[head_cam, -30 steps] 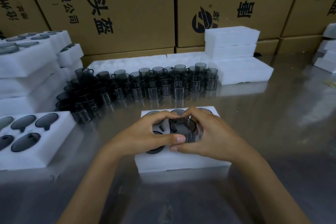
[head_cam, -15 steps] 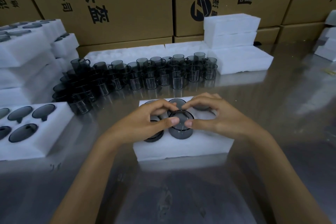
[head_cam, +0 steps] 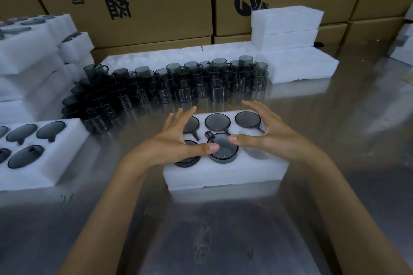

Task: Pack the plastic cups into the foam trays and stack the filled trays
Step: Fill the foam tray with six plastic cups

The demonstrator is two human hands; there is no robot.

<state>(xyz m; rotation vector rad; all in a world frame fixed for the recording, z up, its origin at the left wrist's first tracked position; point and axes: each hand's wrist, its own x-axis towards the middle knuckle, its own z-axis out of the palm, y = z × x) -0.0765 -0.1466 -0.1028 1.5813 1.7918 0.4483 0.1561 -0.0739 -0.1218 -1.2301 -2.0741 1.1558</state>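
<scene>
A white foam tray [head_cam: 223, 177] lies on the steel table in front of me. Dark smoky plastic cups sit in its three back pockets, and another sits in the front left pocket under my left hand. A further cup [head_cam: 223, 152] sits in the front middle pocket, its rim slightly above the foam. My left hand [head_cam: 176, 140] and my right hand [head_cam: 270, 134] hover over the tray with fingers spread and straight. Both thumbs touch that cup's rim. The front right pocket [head_cam: 257, 152] holds no cup.
Several loose cups [head_cam: 178, 82] stand in rows behind the tray. A filled tray [head_cam: 67, 158] lies at the left, with stacked filled trays [head_cam: 26, 56] behind it. Foam trays [head_cam: 288, 29] are piled at the back right. Cardboard boxes [head_cam: 145, 2] wall the far side.
The cup that both hands held above the tray has gone down into the front middle pocket. My fingers have opened and spread away from it, leaving only the thumbs on its rim.
</scene>
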